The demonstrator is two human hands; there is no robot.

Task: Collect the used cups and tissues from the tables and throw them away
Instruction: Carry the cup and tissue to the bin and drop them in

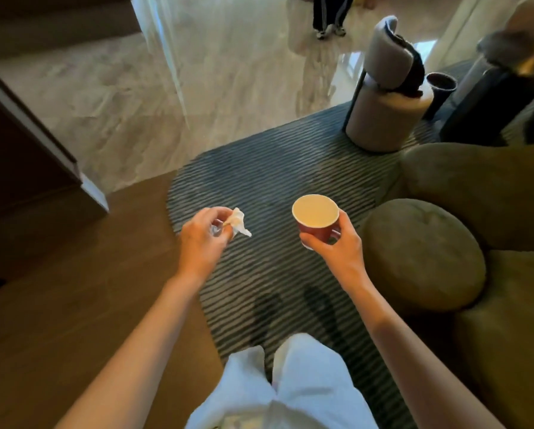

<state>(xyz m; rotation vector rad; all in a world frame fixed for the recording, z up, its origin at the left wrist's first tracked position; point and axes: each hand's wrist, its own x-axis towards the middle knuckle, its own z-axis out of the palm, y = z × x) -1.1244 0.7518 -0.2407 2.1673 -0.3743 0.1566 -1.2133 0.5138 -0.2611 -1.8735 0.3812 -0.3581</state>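
Over striped rug (275, 168): left hand (199, 239) pinches tissue (238, 222); right hand (337, 243) grips red cup (315, 224), unlabelled.

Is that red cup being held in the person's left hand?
No, the right hand grips the red cup, while the left hand pinches a crumpled tissue.

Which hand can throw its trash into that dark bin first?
Probably the right hand. It holds the cup on the side where the dark bin stands; the left hand, pinching the tissue, is farther away.
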